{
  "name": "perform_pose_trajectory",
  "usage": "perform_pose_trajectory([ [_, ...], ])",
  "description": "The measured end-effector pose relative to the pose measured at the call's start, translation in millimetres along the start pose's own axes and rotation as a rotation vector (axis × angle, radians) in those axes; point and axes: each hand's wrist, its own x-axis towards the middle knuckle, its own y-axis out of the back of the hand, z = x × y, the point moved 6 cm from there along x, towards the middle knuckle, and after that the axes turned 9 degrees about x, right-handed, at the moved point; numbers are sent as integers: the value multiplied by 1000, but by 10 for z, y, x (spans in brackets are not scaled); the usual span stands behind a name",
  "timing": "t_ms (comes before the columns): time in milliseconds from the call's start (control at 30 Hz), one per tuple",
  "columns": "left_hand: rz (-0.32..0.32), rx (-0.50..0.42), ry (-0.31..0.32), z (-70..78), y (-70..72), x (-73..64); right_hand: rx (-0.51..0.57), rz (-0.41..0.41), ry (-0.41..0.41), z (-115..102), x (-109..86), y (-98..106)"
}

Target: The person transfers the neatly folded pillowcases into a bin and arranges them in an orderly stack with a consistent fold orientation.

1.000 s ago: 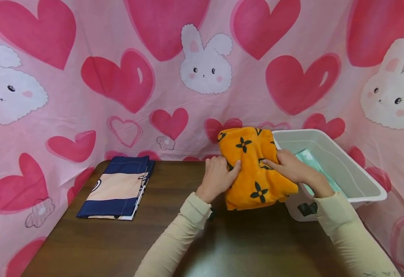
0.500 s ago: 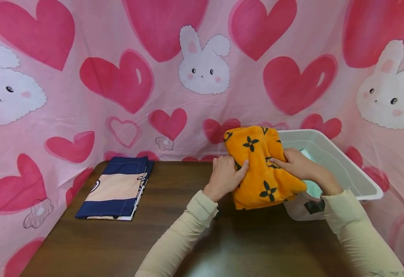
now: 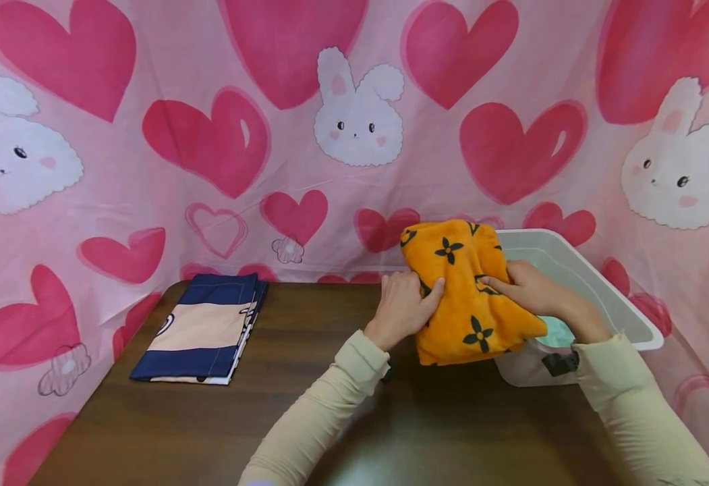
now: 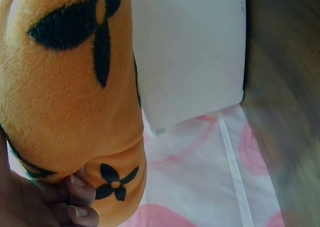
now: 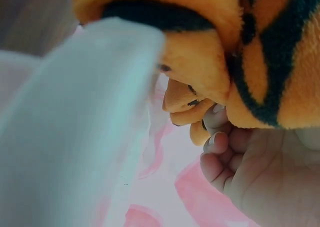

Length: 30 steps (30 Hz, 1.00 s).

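Note:
A folded orange plush blanket (image 3: 460, 297) with dark flower prints is held up over the table, right of centre. My left hand (image 3: 404, 305) grips its left side, thumb on the front face. On the opposite side my right hand (image 3: 539, 291) grips it, thumb also in front. In the left wrist view, curled fingertips (image 4: 80, 192) show under the blanket's fold. The right wrist view has the right hand's fingers (image 5: 217, 142) bent at the blanket's layered edge. Behind it stands a pale grey plastic bin (image 3: 593, 290), partly covered, with a mint-green item (image 3: 557, 332) inside.
A folded navy and peach cloth (image 3: 202, 329) lies at the left of the dark wooden table (image 3: 305, 337). Pink fabric with hearts and rabbits (image 3: 357, 128) hangs behind and at both sides. A dark patch (image 3: 559, 364) marks the bin's front.
Both hands have moved the blanket a little to the right, so it overlaps more of the bin. Their grip looks the same. The navy cloth stays in place.

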Motion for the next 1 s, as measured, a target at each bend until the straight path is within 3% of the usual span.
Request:
perform_pose_trajectory([
  [267, 17, -12, -16, 45, 66, 29, -51, 17, 2, 3, -17, 63],
  [500, 24, -55, -27, 128, 119, 25, -30, 6, 18, -80, -101, 117],
  [733, 42, -54, -28, 145, 158, 41, -106, 25, 39, -180, -83, 204],
  [1000, 52, -62, -43, 187, 151, 74, -143, 24, -14, -196, -101, 294],
])
